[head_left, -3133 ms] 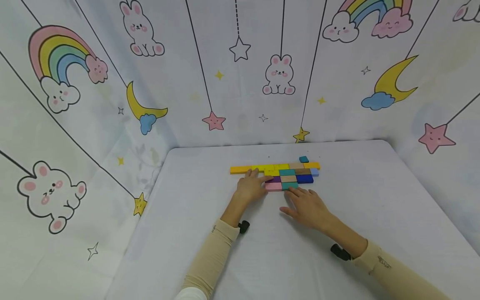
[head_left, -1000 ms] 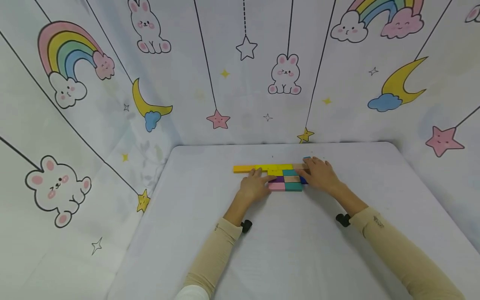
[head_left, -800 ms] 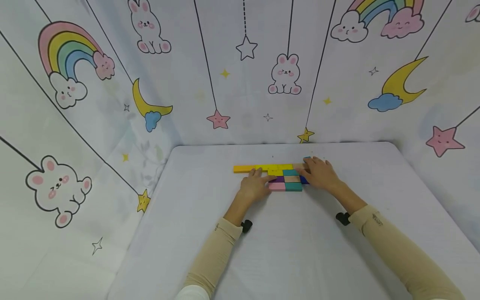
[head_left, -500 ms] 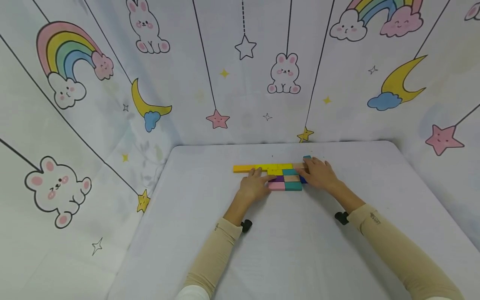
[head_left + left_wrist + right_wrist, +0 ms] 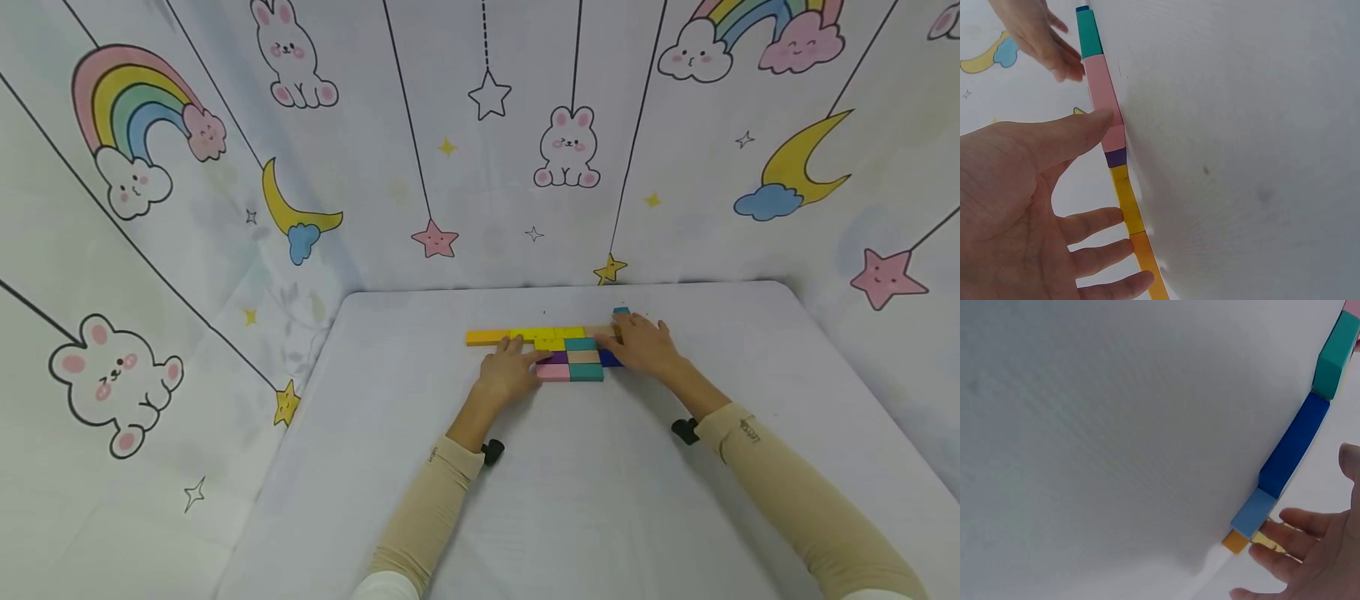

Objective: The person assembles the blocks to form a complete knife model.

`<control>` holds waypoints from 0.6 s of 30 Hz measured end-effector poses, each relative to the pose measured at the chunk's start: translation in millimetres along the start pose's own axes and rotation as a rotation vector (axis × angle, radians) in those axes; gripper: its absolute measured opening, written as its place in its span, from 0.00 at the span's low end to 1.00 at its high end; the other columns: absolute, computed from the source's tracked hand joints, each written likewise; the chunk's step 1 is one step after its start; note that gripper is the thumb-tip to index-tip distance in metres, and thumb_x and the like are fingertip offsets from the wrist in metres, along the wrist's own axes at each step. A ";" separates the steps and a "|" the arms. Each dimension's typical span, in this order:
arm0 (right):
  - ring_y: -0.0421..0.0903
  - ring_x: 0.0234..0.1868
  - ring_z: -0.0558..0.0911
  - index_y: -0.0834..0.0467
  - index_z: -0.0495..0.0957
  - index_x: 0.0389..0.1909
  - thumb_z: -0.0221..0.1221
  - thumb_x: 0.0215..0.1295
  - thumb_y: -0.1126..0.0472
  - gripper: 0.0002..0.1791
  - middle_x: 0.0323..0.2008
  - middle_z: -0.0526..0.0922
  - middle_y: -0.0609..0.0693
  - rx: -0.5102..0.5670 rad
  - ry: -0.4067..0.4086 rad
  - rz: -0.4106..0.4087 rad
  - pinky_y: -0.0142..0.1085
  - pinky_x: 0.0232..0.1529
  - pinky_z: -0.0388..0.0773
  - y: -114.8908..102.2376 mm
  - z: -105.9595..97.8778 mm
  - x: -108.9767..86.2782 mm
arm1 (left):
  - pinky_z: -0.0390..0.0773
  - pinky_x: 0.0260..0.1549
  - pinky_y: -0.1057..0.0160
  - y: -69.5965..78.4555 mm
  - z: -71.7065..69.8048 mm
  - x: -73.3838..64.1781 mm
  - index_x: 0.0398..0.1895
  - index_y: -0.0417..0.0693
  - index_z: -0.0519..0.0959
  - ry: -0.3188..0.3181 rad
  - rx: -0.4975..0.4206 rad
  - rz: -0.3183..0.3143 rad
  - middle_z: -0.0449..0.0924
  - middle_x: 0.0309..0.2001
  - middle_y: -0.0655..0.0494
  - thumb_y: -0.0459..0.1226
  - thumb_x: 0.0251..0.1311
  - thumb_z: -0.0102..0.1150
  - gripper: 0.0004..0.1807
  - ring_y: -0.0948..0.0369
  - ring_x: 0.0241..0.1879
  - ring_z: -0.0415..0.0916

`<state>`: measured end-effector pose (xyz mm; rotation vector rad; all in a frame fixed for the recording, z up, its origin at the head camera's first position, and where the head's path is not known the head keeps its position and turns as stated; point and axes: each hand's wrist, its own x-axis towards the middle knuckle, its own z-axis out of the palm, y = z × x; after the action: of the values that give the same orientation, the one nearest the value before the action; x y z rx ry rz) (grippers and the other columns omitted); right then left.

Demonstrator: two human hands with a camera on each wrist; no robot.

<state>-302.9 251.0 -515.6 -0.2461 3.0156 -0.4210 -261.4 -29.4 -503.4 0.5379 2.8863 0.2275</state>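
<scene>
Flat coloured blocks lie in touching rows on the table. The far row runs from an orange block (image 5: pixel 487 337) through yellow blocks (image 5: pixel 568 332) to a tan block (image 5: pixel 597 331). Nearer are a purple block (image 5: pixel 557 358), a pink block (image 5: pixel 553 374) and a teal block (image 5: pixel 587 373). My left hand (image 5: pixel 506 377) rests at their left side, thumb at the pink block and fingertips along the yellow and orange ones. Over the right end is my right hand (image 5: pixel 645 343), fingers loosely extended, fingertips at a small teal-blue block (image 5: pixel 622 311) beyond the far row. Part of that block is hidden.
A white-covered table (image 5: pixel 570 500) extends around the blocks, its far edge close behind them. A printed cloth (image 5: pixel 480 167) with rabbits and stars hangs behind. At the right end, a dark blue block (image 5: pixel 1294 445) and a light blue block (image 5: pixel 1254 512) show.
My right hand has moved from the near teal block to the far right end of the rows. The small teal-blue block has shifted slightly away and right. My left hand stays in place.
</scene>
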 end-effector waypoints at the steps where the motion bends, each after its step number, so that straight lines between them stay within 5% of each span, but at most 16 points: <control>1: 0.71 0.76 0.60 0.68 0.60 0.77 0.46 0.80 0.34 0.45 0.74 0.63 0.74 0.000 -0.002 0.004 0.76 0.72 0.43 0.7 -0.3 0.6 | 0.68 0.70 0.37 0.0 0.1 0.0 0.77 0.79 0.67 0.000 0.001 0.000 0.54 0.82 0.49 0.53 0.73 0.60 0.30 0.44 0.81 0.49; 18: 0.72 0.75 0.60 0.70 0.58 0.78 0.43 0.80 0.34 0.46 0.73 0.63 0.76 -0.017 -0.026 0.075 0.77 0.72 0.42 18.2 -6.7 5.3 | 0.67 0.71 0.37 0.0 0.4 -0.8 0.77 0.77 0.67 0.001 -0.006 0.007 0.54 0.82 0.48 0.52 0.73 0.60 0.31 0.44 0.81 0.49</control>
<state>-311.5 269.2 -514.6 -0.1375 2.9925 -0.3827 -260.6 -29.7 -503.7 0.5471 2.8844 0.2383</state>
